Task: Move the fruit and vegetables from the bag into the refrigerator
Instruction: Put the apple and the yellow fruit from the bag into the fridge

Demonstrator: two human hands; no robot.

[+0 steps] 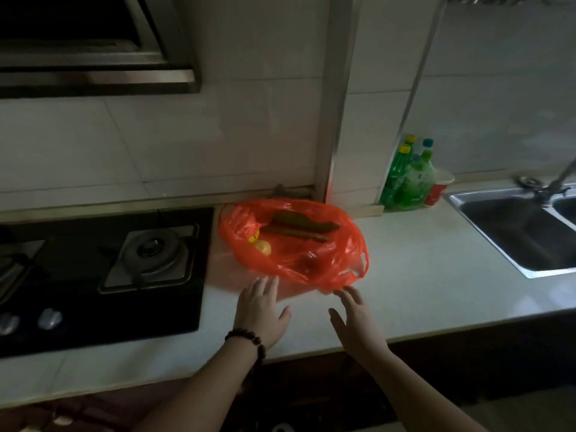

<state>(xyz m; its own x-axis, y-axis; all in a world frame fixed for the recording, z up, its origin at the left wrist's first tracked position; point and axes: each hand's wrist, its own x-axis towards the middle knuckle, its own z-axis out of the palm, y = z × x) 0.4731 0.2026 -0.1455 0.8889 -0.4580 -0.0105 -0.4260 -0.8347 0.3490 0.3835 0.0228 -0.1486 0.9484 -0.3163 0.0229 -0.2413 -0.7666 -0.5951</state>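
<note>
left hand (260, 310): nearest the camera with its partner, bare, a dark beaded bracelet (246, 339) on the wrist; palm down, fingers spread wide and holding nothing, fingertips just short of the bag's near-left edge.
right hand (355, 319): also wide open and empty, palm down, fingertips at or almost at the bag's near-right loop; i cannot tell whether they touch the plastic.
bag: a crumpled translucent orange-red plastic bag (311, 269) lies flat on the white table (436, 275), straight ahead and farther away than both hands, between the black gas hob (103, 275) on the left and the steel sink (517, 232) far right.
bag mouth: appears open upward, with one handle loop (358, 266) on the near-right side.
contents: two long dark green vegetables (304, 224) lie side by side in the far half, long axes running left to right and dipping slightly toward the near right; a small yellow fruit (263, 247) sits at the left; a rounded reddish item (310, 261), dim through the plastic, sits nearest the hands.
key relation: the bag sits centred between the two hands, so both reach forward about equally; the right is nearer the handle loop, the left nearer the yellow fruit.
judged step: start of unloading, nothing yet lifted out.
refrigerator: not in view.
background: green plastic bottles (408, 179) stand against the far wall.
</note>
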